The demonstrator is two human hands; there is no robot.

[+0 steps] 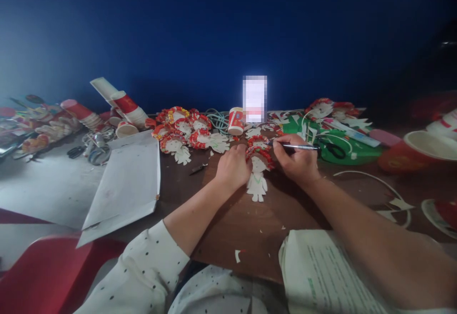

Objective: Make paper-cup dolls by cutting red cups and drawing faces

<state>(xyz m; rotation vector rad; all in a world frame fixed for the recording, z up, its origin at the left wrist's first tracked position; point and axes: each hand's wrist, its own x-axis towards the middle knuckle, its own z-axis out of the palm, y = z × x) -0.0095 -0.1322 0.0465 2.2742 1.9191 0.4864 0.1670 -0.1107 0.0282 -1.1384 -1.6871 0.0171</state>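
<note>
The left hand [233,165] near centre hides its own fingertips, pixelation masks the glowing screen [254,96] above, and the lower-left corner crops the red chair [46,273].

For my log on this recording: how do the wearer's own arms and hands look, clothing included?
The left hand and right hand are both ungloved, with no ring, watch or bracelet that I can make out. On the left arm, a loose white sleeve with small dark dots ends partway along the forearm. The right forearm is bare.
</note>
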